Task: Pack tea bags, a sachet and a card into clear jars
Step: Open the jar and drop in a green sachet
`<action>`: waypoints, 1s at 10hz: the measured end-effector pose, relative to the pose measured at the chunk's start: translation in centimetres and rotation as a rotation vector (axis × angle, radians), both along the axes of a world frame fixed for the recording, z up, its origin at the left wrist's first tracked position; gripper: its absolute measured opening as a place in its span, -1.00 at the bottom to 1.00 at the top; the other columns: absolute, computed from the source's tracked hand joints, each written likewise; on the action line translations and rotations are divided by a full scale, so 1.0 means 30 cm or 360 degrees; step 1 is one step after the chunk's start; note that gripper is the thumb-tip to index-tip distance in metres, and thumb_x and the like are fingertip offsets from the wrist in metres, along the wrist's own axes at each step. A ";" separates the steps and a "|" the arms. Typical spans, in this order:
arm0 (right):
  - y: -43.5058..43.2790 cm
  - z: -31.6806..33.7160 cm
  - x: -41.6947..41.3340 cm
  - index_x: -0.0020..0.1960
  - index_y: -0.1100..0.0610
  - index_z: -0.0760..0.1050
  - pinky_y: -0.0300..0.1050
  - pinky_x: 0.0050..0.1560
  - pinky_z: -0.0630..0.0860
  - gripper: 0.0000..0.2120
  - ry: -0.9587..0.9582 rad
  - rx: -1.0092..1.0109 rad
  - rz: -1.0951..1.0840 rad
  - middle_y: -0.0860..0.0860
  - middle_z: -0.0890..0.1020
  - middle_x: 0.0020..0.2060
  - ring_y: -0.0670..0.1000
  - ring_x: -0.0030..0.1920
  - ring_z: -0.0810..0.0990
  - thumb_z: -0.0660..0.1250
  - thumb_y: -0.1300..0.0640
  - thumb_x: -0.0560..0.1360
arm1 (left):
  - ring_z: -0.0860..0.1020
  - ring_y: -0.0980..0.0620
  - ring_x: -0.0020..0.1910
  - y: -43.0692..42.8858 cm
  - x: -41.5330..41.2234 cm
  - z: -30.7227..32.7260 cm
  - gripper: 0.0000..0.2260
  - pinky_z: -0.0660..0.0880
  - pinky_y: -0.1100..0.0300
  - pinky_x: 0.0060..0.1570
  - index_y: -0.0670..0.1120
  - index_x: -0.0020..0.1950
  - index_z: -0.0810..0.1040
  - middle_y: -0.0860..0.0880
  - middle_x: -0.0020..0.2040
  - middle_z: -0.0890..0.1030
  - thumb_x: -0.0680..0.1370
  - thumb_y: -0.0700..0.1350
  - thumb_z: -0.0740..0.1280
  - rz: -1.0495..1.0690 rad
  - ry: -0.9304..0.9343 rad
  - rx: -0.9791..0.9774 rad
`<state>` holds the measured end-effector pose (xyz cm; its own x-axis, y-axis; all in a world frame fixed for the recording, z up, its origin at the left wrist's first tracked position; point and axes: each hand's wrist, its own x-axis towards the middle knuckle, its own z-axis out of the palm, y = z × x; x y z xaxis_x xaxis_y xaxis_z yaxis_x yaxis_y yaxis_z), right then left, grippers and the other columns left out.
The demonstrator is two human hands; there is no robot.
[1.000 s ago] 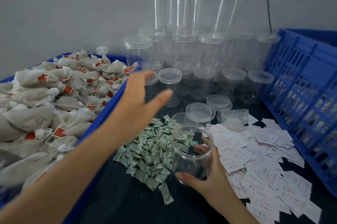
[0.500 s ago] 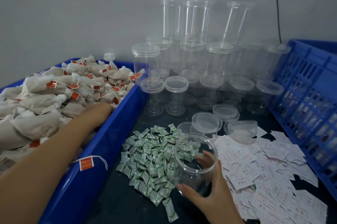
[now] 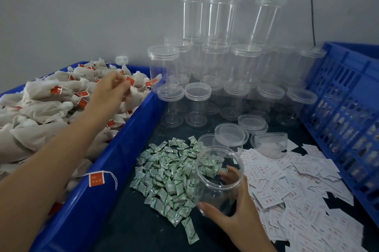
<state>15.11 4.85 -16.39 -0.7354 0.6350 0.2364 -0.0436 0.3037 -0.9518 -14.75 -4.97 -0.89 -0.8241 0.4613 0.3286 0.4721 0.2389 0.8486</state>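
Observation:
My right hand (image 3: 235, 216) grips an open, empty clear jar (image 3: 218, 177) and holds it tilted over the dark table, between the green sachets (image 3: 166, 171) and the white cards (image 3: 287, 182). My left hand (image 3: 111, 91) reaches into the blue bin (image 3: 98, 182) of white tea bags (image 3: 41, 108) with red tags. Its fingers curl around one tea bag (image 3: 132, 95) near the bin's far right corner; the hand is a little blurred.
Capped clear jars (image 3: 225, 79) stand stacked against the grey wall at the back. Loose lids (image 3: 231, 135) lie in front of them. A blue slatted crate (image 3: 344, 112) lines the right side. One red tag (image 3: 96, 178) hangs over the bin's rim.
My left hand went from above the sachets into the bin, then farther back and up among the tea bags. My right hand kept hold of the jar.

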 end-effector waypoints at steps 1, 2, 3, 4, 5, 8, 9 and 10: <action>0.002 0.001 -0.003 0.24 -0.53 0.25 -0.59 0.09 0.37 -0.19 0.0013 0.0004 0.0008 -0.41 0.51 0.19 -0.38 0.21 0.50 0.63 -0.29 0.15 | 0.64 0.02 -0.08 0.019 0.090 0.083 -0.90 0.60 0.15 -0.10 -0.09 0.01 0.46 0.01 -0.12 0.64 0.64 -0.10 0.20 -0.0167 -0.0147 0.0307; 0.004 -0.003 0.002 0.23 -0.54 0.25 -0.59 0.09 0.38 -0.20 0.0017 0.0022 0.0024 -0.42 0.52 0.19 -0.38 0.21 0.50 0.66 -0.16 0.21 | 0.65 0.09 -0.27 0.058 0.262 0.166 -0.87 0.58 0.25 -0.28 -0.10 -0.09 0.46 0.02 -0.30 0.66 0.64 -0.18 0.19 -0.0682 -0.0533 0.0587; 0.004 -0.005 0.005 0.25 -0.53 0.25 -0.59 0.10 0.38 -0.19 0.0014 0.0030 0.0032 -0.42 0.52 0.20 -0.38 0.22 0.49 0.67 -0.10 0.23 | 0.65 0.03 -0.25 0.086 0.364 0.168 -0.87 0.60 0.17 -0.22 -0.13 -0.11 0.46 -0.05 -0.28 0.66 0.63 -0.20 0.19 -0.0980 -0.0696 0.0549; 0.003 -0.007 0.005 0.35 -0.39 0.25 -0.54 0.13 0.40 -0.16 0.0035 0.0070 0.0019 -0.38 0.52 0.23 -0.34 0.25 0.49 0.65 -0.06 0.25 | 0.66 -0.04 -0.15 0.123 0.479 0.097 -0.89 0.63 0.11 -0.08 -0.15 -0.11 0.48 -0.11 -0.19 0.68 0.60 -0.20 0.23 -0.1110 -0.0563 0.0162; 0.004 -0.008 0.001 0.40 -0.30 0.25 -0.49 0.15 0.42 -0.14 0.0046 0.0070 0.0013 -0.34 0.52 0.25 -0.29 0.28 0.50 0.65 -0.08 0.25 | 0.66 -0.04 -0.07 0.142 0.487 0.046 -0.92 0.61 0.09 0.02 -0.10 -0.13 0.50 -0.10 -0.11 0.68 0.56 -0.22 0.31 -0.0929 -0.0331 -0.0116; 0.004 -0.006 -0.001 0.30 -0.48 0.22 -0.46 0.19 0.40 -0.18 0.0009 0.0064 -0.0023 -0.35 0.50 0.28 -0.28 0.28 0.51 0.59 -0.36 0.18 | 0.51 -0.04 -0.08 0.107 -0.039 -0.046 -0.96 0.46 0.08 -0.09 -0.15 0.02 0.50 -0.11 -0.01 0.56 0.58 -0.24 0.28 0.0170 0.0296 -0.0702; 0.006 -0.013 -0.002 0.31 -0.47 0.23 -0.45 0.18 0.42 -0.18 0.0008 0.0057 -0.0016 -0.35 0.51 0.27 -0.28 0.27 0.52 0.60 -0.34 0.18 | 0.52 -0.17 0.00 0.062 -0.173 -0.151 -0.89 0.46 0.00 0.00 -0.26 0.05 0.52 -0.22 0.04 0.56 0.57 -0.26 0.27 0.0191 0.0194 -0.1193; 0.007 -0.026 -0.003 0.34 -0.44 0.23 -0.41 0.19 0.44 -0.14 -0.0013 0.0062 -0.0027 -0.33 0.51 0.28 -0.26 0.28 0.51 0.61 -0.33 0.18 | 0.48 -0.27 0.20 0.011 -0.285 -0.257 -0.69 0.40 -0.08 0.23 -0.35 0.20 0.50 -0.34 0.21 0.51 0.61 -0.14 0.22 0.0178 -0.0194 -0.1324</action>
<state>15.02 5.07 -17.17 -0.7266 0.6380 0.2550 -0.0302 0.3411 -0.9395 -23.31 -4.63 -8.61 -0.8869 0.4273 -0.1756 0.3253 0.8476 0.4193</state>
